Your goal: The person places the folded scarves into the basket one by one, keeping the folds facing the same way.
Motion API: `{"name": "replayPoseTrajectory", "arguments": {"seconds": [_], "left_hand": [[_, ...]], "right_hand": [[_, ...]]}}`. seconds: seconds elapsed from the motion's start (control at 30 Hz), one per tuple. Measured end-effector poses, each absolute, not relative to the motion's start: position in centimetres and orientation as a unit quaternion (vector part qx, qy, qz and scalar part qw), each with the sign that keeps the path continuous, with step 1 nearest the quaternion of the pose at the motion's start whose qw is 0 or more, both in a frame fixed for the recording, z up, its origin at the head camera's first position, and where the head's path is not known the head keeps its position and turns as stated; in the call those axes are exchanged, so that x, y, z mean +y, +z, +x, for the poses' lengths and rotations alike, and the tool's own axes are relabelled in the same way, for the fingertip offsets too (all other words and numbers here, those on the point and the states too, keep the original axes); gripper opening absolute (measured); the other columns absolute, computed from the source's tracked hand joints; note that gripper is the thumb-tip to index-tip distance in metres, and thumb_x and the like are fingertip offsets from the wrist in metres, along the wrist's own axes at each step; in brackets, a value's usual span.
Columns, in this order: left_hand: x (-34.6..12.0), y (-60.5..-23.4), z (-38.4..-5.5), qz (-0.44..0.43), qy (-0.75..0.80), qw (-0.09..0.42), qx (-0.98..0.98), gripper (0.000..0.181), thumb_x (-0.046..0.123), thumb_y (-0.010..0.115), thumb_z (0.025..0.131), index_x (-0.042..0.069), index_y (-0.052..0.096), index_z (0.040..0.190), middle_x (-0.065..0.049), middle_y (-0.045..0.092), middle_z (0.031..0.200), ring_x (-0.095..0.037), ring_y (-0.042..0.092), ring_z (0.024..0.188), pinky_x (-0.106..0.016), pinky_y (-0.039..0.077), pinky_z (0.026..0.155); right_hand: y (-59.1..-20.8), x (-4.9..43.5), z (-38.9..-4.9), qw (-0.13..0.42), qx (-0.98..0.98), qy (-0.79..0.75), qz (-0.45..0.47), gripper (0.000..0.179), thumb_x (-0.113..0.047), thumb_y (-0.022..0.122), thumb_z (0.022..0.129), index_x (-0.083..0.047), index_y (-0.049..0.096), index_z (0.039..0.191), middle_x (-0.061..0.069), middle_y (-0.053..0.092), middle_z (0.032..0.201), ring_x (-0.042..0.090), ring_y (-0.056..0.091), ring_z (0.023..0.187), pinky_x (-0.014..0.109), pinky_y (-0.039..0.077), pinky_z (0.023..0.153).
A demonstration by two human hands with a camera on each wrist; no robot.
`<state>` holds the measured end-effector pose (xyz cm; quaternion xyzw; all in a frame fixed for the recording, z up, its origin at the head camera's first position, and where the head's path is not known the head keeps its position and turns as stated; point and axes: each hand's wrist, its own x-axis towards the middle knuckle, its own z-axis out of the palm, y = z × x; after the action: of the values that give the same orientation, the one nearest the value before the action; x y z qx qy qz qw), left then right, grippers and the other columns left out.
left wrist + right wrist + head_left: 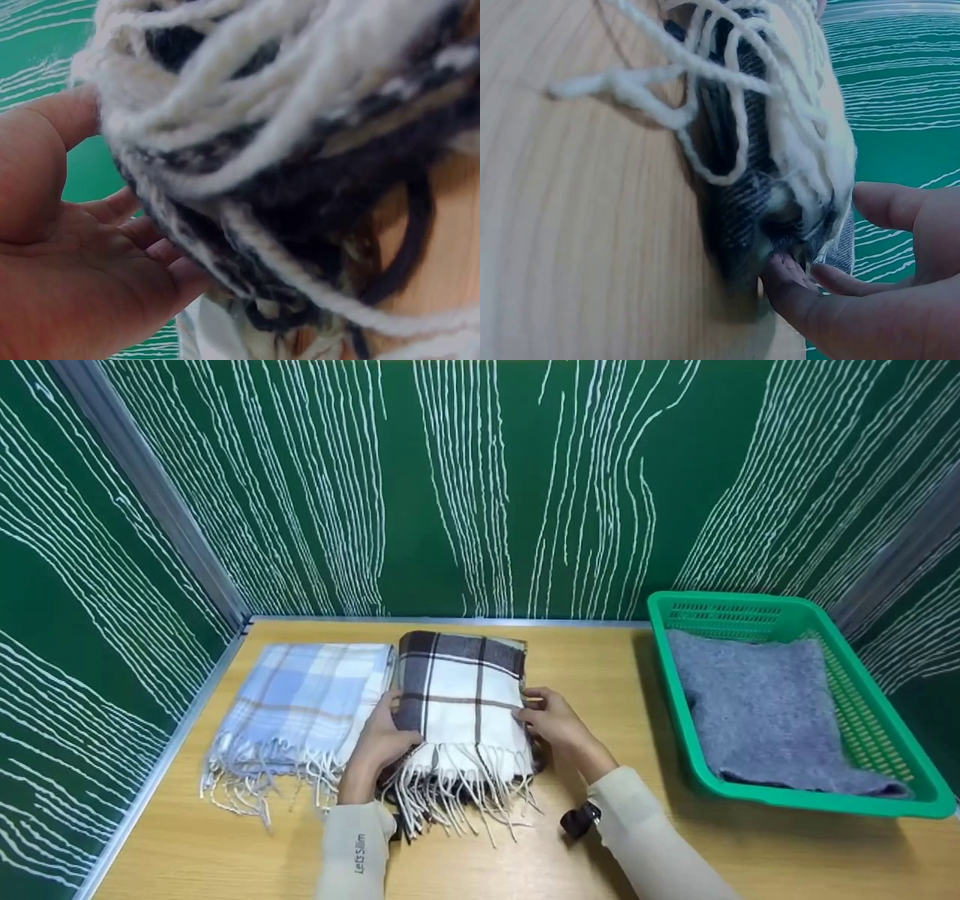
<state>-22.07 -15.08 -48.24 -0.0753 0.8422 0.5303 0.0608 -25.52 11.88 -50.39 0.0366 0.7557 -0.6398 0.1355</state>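
Left hand [381, 746]: holds the near-left side of the folded brown-and-white plaid scarf [454, 712], thumb on top, fingers at the side and under. Right hand [559, 724]: pinches the right side, thumb above, fingertips tucked in at the layers per right wrist view. Scarf lies flat on the tabletop [592, 660], a bit left of centre, top fold near the far edge, fringe [457, 780] toward the near edge.

To do this well, I'd say: take all layers on both sides, move the hands evenly, keep the stack level so folds don't slip. Fringe hangs loose, strands splayed; likely to snag or get trapped under, best kept straight.

Around: folded blue plaid scarf [307, 697] just beside on the left, toward the tabletop's far left corner; tight against the left hand, easy to bump. Green basket [825, 802] on the tabletop's right side, well apart, grey cloth [757, 705] inside. Green wall [517, 547] along the far edge limits reach that way.
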Motion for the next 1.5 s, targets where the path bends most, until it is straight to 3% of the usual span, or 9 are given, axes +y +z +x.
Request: {"name": "replayPoseTrajectory", "arguments": {"seconds": [0.17,0.37,0.5,0.63,0.77,0.93,1.13,1.37,1.5], "left_hand": [[-14.9,-48.3,-21.9,-0.073,0.523,0.053,0.847,0.089,-0.007,0.067,0.08,0.001,0.033,0.162,-0.03,0.048,0.151,-0.044,0.057,0.126,-0.048,0.051,0.09],[-14.8,-48.3,-21.8,-0.058,0.537,0.053,0.84,0.089,-0.007,0.069,0.075,-0.005,0.037,0.158,-0.031,0.054,0.143,-0.044,0.06,0.119,-0.052,0.052,0.098],[-14.9,-48.4,-21.7,-0.031,0.539,0.072,0.838,0.079,-0.006,0.066,0.077,-0.008,0.044,0.153,-0.027,0.062,0.13,-0.034,0.063,0.098,-0.041,0.052,0.082],[-14.8,-48.4,-21.6,-0.005,0.553,0.086,0.828,0.069,-0.005,0.063,0.08,-0.009,0.051,0.147,-0.021,0.066,0.115,-0.025,0.058,0.082,-0.034,0.047,0.072],[-14.6,-48.5,-21.6,-0.02,0.561,0.102,0.821,0.073,-0.003,0.063,0.083,-0.008,0.045,0.154,-0.025,0.063,0.125,-0.027,0.059,0.089,-0.036,0.049,0.077],[-14.5,-48.4,-21.5,-0.056,0.563,0.12,0.816,0.079,0.002,0.064,0.087,-0.004,0.036,0.161,-0.029,0.053,0.146,-0.034,0.061,0.111,-0.044,0.051,0.093],[-14.5,-48.4,-21.5,-0.069,0.572,0.125,0.808,0.071,0.011,0.064,0.096,-0.005,0.036,0.16,-0.031,0.048,0.153,-0.043,0.056,0.132,-0.055,0.046,0.11],[-14.6,-48.9,-21.6,-0.07,0.602,0.109,0.788,0.061,0.01,0.064,0.098,-0.01,0.042,0.151,-0.033,0.053,0.145,-0.043,0.058,0.127,-0.052,0.047,0.109],[-14.6,-48.9,-21.6,-0.072,0.624,0.107,0.77,0.056,0.01,0.064,0.098,-0.007,0.044,0.147,-0.032,0.058,0.135,-0.037,0.064,0.115,-0.045,0.054,0.098]], "right_hand": [[-50.6,11.9,-25.5,0.137,0.747,-0.65,0.041,0.051,0.002,0.06,0.099,0.018,0.045,0.145,0.032,0.058,0.136,0.024,0.062,0.103,0.029,0.056,0.088],[-50.8,12.3,-25.3,0.145,0.734,-0.662,0.045,0.048,-0.001,0.063,0.1,0.016,0.049,0.143,0.022,0.06,0.125,0.017,0.057,0.088,0.024,0.05,0.074],[-50.8,12.7,-25.3,0.149,0.732,-0.664,0.045,0.045,0.0,0.065,0.099,0.015,0.052,0.139,0.013,0.06,0.11,0.014,0.051,0.078,0.023,0.047,0.068],[-50.7,13.0,-25.3,0.151,0.737,-0.658,0.037,0.044,0.003,0.066,0.097,0.016,0.053,0.136,0.007,0.057,0.098,0.012,0.048,0.073,0.022,0.044,0.064],[-50.6,13.3,-25.3,0.148,0.742,-0.653,0.024,0.038,0.005,0.066,0.096,0.016,0.057,0.131,0.005,0.057,0.095,0.011,0.048,0.072,0.021,0.044,0.062],[-50.6,13.5,-25.2,0.152,0.743,-0.652,0.015,0.038,0.006,0.065,0.094,0.017,0.057,0.13,0.009,0.06,0.103,0.013,0.054,0.079,0.022,0.047,0.066],[-50.7,13.8,-25.0,0.16,0.74,-0.653,0.016,0.04,0.005,0.066,0.095,0.017,0.056,0.132,0.008,0.06,0.102,0.012,0.054,0.076,0.022,0.048,0.065],[-50.6,14.3,-24.5,0.17,0.732,-0.66,0.009,0.041,0.004,0.064,0.096,0.018,0.054,0.134,0.008,0.061,0.102,0.012,0.058,0.079,0.022,0.05,0.067],[-50.5,14.6,-24.2,0.173,0.725,-0.667,0.007,0.045,0.004,0.064,0.096,0.018,0.052,0.137,0.008,0.063,0.103,0.012,0.06,0.08,0.023,0.052,0.069]]}}
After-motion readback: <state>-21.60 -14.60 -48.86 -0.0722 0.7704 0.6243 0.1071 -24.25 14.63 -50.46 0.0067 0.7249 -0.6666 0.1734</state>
